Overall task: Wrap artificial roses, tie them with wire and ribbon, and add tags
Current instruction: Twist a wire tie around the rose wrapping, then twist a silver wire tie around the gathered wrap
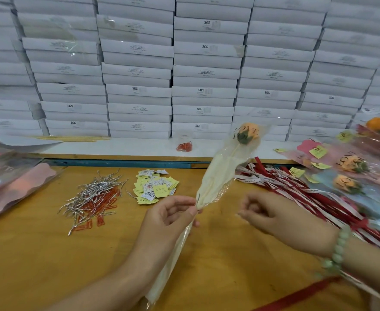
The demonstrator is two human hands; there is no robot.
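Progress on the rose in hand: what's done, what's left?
Done: the rose is wrapped, with a wire tie at the neck; several finished roses lie at right. In hand: left hand pinches the wrap at the tie; right hand is curled, empty. Left: ribbon and tag, both still in their piles.

The wooden table [218, 254] bears a heap of silver wire ties [83, 196] mixed with red paper clips [94, 206], and just beside it a pile of yellow tags [155, 185]. Red and white ribbons [296, 189] lie at the right beside wrapped roses [350, 169]. Pink wrapping sheets [23, 182] lie at the left.
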